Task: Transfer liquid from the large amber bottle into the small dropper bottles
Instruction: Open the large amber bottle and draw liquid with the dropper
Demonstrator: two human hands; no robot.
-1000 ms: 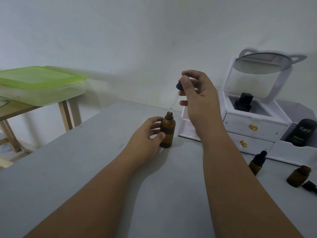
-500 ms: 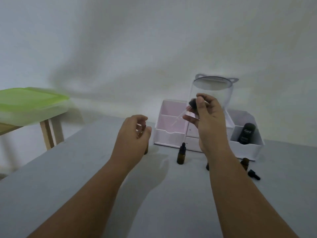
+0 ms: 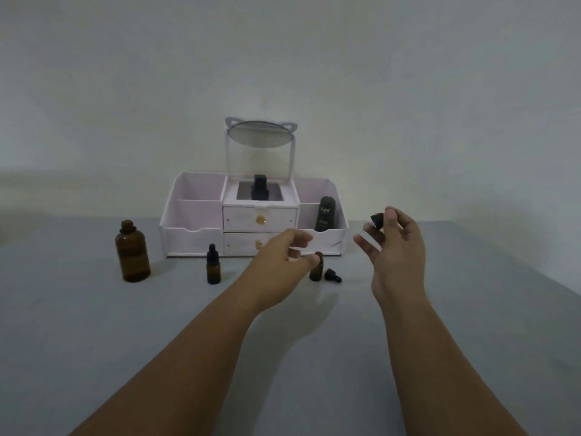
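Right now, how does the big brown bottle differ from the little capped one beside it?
The large amber bottle is taller and wider than the capped dropper bottle. The large bottle's mouth is open; the dropper bottle wears a black cap. Both are amber and stand upright.

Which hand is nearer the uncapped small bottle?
Left. The left hand is just beside the bottle, on its left; the right hand is raised to its right, pinching a dropper.

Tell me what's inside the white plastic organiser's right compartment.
A black upright tube with pale lettering stands there. The front wall of the white plastic organiser hides its base and the compartment floor.
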